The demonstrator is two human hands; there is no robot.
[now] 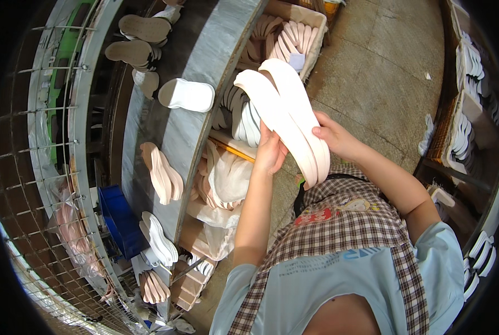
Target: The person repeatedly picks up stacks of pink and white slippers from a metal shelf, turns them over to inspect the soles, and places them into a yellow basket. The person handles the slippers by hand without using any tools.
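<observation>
A pair of long, pale cream shoe soles (288,106) is raised in front of my apron, side by side and slightly overlapping. My left hand (272,152) is closed on the left edge of the pair. On the opposite edge, my right hand (334,137) grips with its thumb showing on top; its other fingers are partly hidden. Bright light washes out the soles' surface detail. Left of the hands, a white shoe-shaped piece (188,95) lies on the grey workbench (196,53).
Pinkish soles (162,174) and white soles (159,239) lie along the bench. Beyond my hands stands a crate (318,42) of pink soles. A bin (461,103) of white soles lines the right side. Wire mesh (39,109) and a blue bin (117,216) are at left.
</observation>
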